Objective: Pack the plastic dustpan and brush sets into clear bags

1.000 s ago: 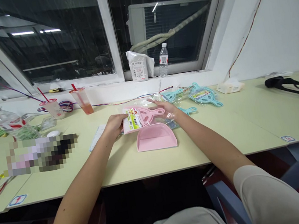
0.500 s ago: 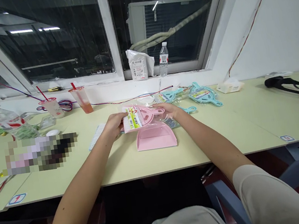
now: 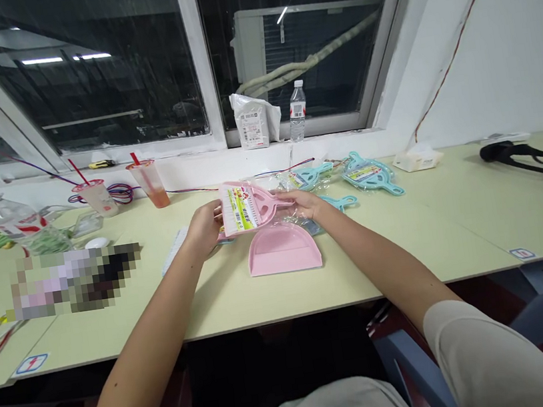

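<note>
Above the table [image 3: 245, 301], the left hand [image 3: 205, 227] grips the bristle end of a pink brush [image 3: 241, 209] and the right hand [image 3: 303, 203] its handle; a pink dustpan [image 3: 282, 249] lies nearer the person, a teal dustpan [image 3: 365, 171] beyond.

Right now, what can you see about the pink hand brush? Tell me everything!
The pink hand brush looks like plastic, widening from a narrow handle with cut-out openings beside it. Pale bristles point left, and a yellow-green label with a barcode lies across it. The left hand holds the bristle end, the right hand the handle end. Below it in the picture is a pink dustpan; I can't tell if they touch.
</note>
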Motion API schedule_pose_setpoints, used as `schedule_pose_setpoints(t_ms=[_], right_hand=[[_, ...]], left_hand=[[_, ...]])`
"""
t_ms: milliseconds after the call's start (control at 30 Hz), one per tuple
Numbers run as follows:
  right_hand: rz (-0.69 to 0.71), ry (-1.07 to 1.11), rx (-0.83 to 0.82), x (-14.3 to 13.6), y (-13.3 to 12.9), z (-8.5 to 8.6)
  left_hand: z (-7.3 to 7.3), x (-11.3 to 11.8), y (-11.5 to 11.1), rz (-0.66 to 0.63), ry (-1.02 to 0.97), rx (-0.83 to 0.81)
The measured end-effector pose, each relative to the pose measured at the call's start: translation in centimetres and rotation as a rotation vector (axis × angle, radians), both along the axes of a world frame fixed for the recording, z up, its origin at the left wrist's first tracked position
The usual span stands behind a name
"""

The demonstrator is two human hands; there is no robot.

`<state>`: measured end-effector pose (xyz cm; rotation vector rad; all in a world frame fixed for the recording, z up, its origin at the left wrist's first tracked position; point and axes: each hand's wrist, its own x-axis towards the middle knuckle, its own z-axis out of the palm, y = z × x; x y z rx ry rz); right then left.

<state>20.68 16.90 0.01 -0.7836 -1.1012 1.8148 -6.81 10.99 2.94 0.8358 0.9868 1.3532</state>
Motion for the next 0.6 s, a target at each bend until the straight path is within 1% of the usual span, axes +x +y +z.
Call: schedule_pose_setpoints(t_ms=[67, 133, 233, 367, 500, 600], right_hand=[[-0.015, -0.002, -0.005, 0.1, 0.1, 0.1], [-0.007, -0.007, -0.009, 0.2, 0.0, 0.2], [0.025, -0.007, -0.001, 0.3, -0.2, 0.6], [0.064, -0.073, 0.006, 0.8, -0.1, 0.9], [0.176, -0.291, -0.004, 2.0, 0.4, 1.2], [0.252, -0.436, 0.047, 3.0, 0.5, 1.6]], left_hand=[[0.3, 0.0, -0.4, -0.063, -0.019, -0.039], [0.4, 0.1, -0.6, -0.116, -0.046, -0.021], [0.1, 0.2, -0.5, -0.148, -0.075, 0.007], [-0.4, 0.2, 0.1, -0.118, -0.057, -0.039], [-0.7, -0.1, 0.4, -0.038, -0.040, -0.059], [-0.9, -0.2, 0.5, 0.013, -0.035, -0.017]])
